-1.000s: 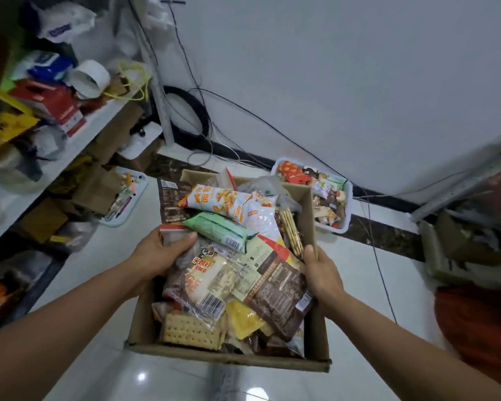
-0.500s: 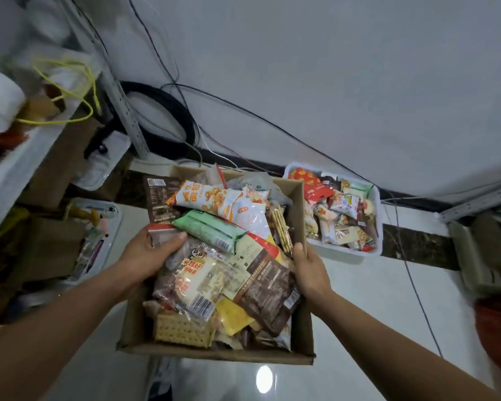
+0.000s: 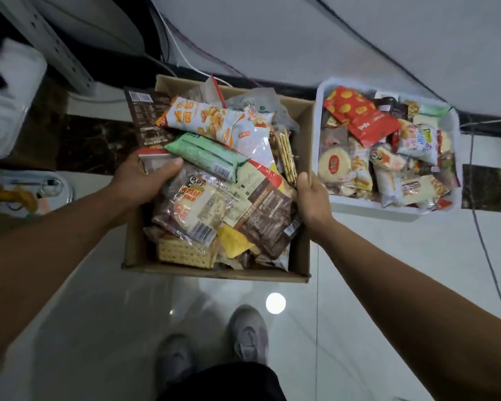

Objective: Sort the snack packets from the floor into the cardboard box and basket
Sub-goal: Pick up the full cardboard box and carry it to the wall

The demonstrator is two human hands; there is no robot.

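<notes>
cardboard box (image 3: 214, 274) held between both hands and heaped with snack packets above its rim. the left hand (image 3: 143, 180) is clamped on the box's left wall, its thumb lying across a clear packet with a red edge (image 3: 152, 161) at that side. the right hand (image 3: 313, 198) grasps the box's right wall, thumb on the inner face; the fingers on the outer face are hidden.

inside the box, a green packet (image 3: 206, 156) lies slantwise near the middle, and an orange-and-white packet (image 3: 203, 120) lies beyond it toward the far wall. a dark brown packet (image 3: 148, 120) stands up over the far left corner. a brown packet (image 3: 269, 224) lies by the right wall, just under the right hand, and a clear pack of square crackers (image 3: 182, 253) lies against the near wall.

just right of the box sits the white basket (image 3: 370, 209) – also full of packets, with a red packet (image 3: 359, 117) on top at its far side. in the view the box's right wall overlaps the basket's left edge.

below the box's near wall, the glossy white floor (image 3: 388, 285) shows a round light reflection (image 3: 275, 303) and two grey shoes (image 3: 249, 334). beyond its far wall, cables (image 3: 185, 57) run along the foot of a white wall.
</notes>
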